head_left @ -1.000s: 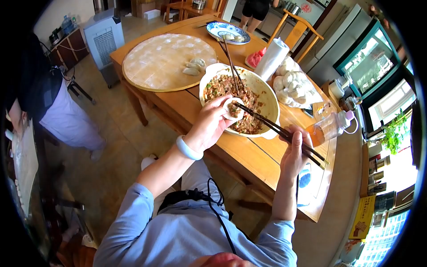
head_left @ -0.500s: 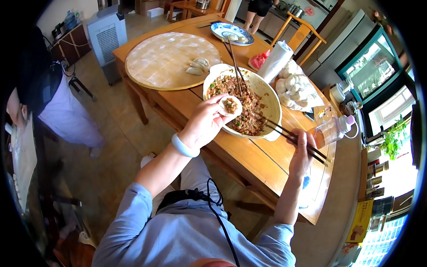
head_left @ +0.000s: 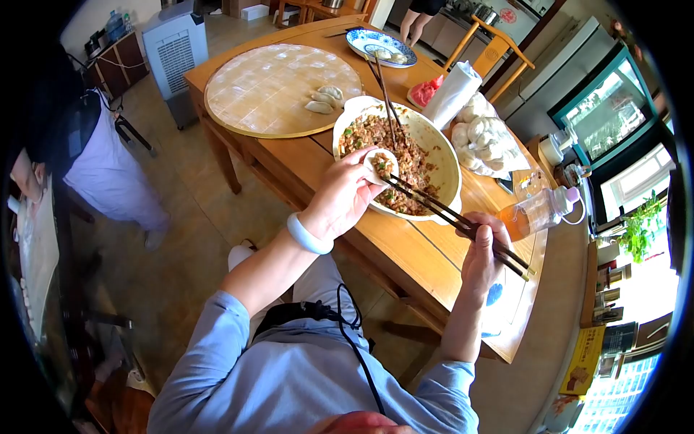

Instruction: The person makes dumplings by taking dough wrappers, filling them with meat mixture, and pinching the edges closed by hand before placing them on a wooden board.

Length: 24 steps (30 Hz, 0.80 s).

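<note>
Filling dabbed onto dough above a wooden bench in a sunlit home

Clock directions run from the large cream bowl (head_left: 450, 159) of chopped meat filling (head_left: 410, 168) on the brown wooden bench (head_left: 423, 237). Above the bowl's eight o'clock side is a round white dough wrapper (head_left: 379, 166) with a little filling on it. The person's left hand (head_left: 345, 189) pinches its edge between thumb and fingers. The right hand (head_left: 483, 246) has its fingers closed around long dark chopsticks (head_left: 436, 207), their tips at the wrapper's filling. A second pair of brown chopsticks (head_left: 385, 94) stands in the bowl.

At ten o'clock lies a floured round board (head_left: 267, 87) with a few folded pale dumplings (head_left: 325, 100); at twelve, a blue-and-white patterned plate (head_left: 359, 45); at one, a white roll (head_left: 452, 94); near three, a clear plastic bag (head_left: 488, 141) of white pieces; at four, a clear bottle (head_left: 535, 212) of amber liquid.

Across the tiled floor (head_left: 195, 210), a grey-white air cooler (head_left: 173, 61) stands at ten, another person (head_left: 108, 159) in pale trousers at nine, a wooden chair (head_left: 495, 49) at one, and a leafy green plant (head_left: 636, 228) by the bright window near four.
</note>
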Each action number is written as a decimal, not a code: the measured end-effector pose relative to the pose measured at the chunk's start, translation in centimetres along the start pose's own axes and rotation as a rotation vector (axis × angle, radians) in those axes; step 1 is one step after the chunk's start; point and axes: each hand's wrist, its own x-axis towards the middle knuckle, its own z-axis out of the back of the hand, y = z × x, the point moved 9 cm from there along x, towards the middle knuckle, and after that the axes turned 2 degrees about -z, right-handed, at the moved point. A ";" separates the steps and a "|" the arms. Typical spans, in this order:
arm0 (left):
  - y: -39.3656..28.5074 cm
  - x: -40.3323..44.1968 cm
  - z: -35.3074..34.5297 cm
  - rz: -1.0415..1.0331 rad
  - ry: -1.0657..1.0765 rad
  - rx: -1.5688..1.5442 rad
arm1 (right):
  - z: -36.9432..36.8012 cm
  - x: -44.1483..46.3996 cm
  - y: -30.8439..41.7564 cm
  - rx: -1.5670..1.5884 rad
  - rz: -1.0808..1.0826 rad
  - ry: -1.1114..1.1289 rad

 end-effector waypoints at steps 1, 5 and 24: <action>0.0 0.1 0.0 -0.005 -0.002 -0.002 | 0.0 -0.1 -0.1 -0.010 0.007 -0.006; 0.0 0.3 0.2 -0.014 -0.002 0.017 | 0.4 -0.1 0.2 -0.007 0.040 -0.062; 0.8 -0.1 -0.1 0.063 0.039 -0.048 | 0.6 0.1 0.2 0.054 0.093 -0.119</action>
